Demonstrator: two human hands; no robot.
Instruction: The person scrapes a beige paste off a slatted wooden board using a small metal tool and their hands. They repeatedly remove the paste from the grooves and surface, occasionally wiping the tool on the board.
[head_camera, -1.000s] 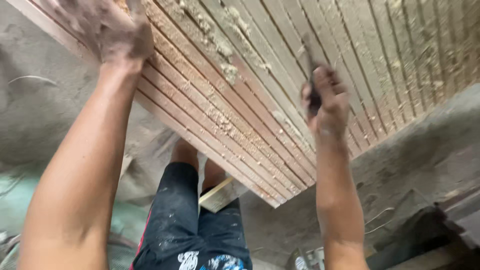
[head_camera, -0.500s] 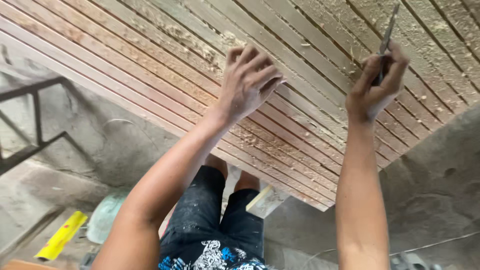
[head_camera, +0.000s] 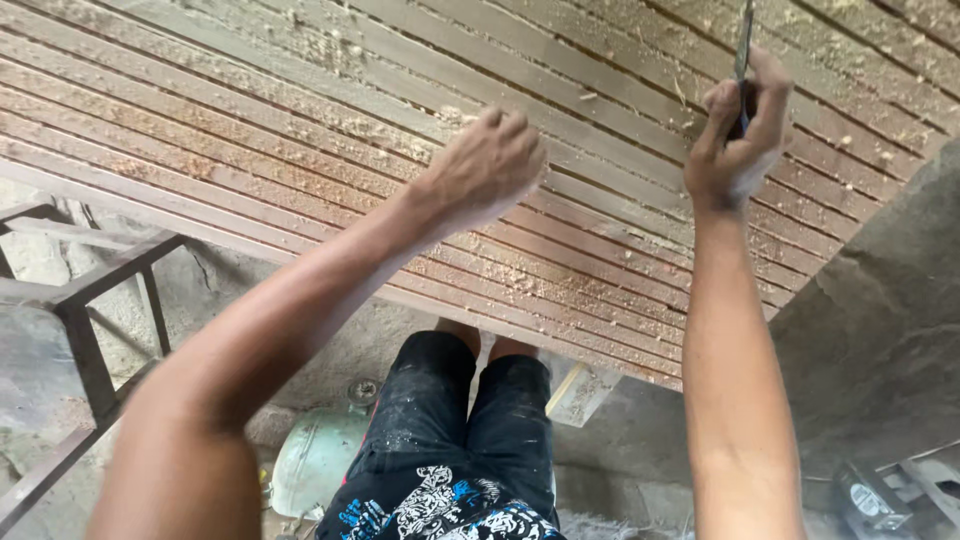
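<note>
- The grooved wooden panel, strewn with sawdust, lies slanted in front of the person, above the knees.
- Half a second ago the left hand lay spread flat on the slats; now it is curled into a loose fist, knuckles on the wood, holding nothing I can see.
- The right hand has stayed clamped on a slim metal tool, tip raised, arm stretched forward.
- A green tank sits on the floor below.

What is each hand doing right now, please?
Left hand: closed in a loose fist, holding nothing visible, over the grooved wooden panel.
Right hand: closed around a thin metal tool.
</note>
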